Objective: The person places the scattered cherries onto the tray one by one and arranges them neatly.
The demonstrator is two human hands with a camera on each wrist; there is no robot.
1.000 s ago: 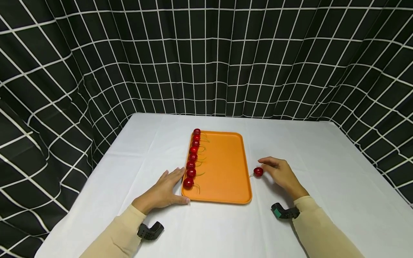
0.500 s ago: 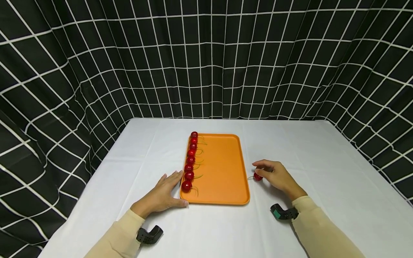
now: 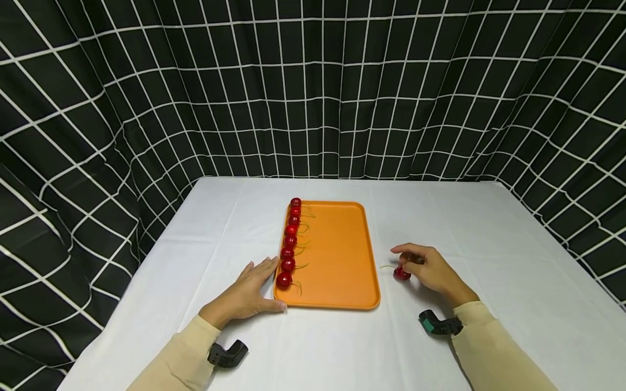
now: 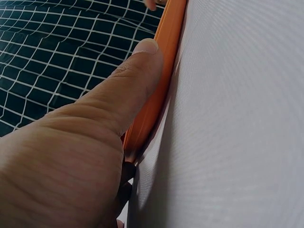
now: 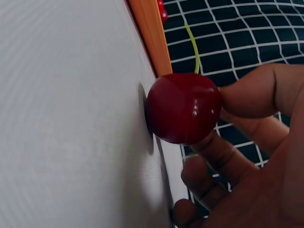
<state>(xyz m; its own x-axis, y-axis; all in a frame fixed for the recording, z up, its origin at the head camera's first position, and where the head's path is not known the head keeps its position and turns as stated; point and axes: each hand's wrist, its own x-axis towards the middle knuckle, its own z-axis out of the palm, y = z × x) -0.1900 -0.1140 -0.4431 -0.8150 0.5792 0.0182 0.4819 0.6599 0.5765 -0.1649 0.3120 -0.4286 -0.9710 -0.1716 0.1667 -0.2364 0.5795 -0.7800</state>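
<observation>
My right hand pinches one dark red cherry between thumb and fingers, just right of the orange tray. Its green stem points towards the tray, and the fruit is close over the white cloth. Along the tray's left side runs a column of several red cherries, their stems pointing right. My left hand rests at the tray's near left corner, fingers extended along the left edge and thumb against the front rim.
A white cloth covers the table under the tray. Dark curtains with a white grid stand behind and at both sides. Each wrist carries a black camera mount that hangs inward over the cloth.
My right hand first closed on the cherry beside the tray, then shifted slightly right with it, away from the tray's edge. The left hand, tray and cherry column stayed in place.
</observation>
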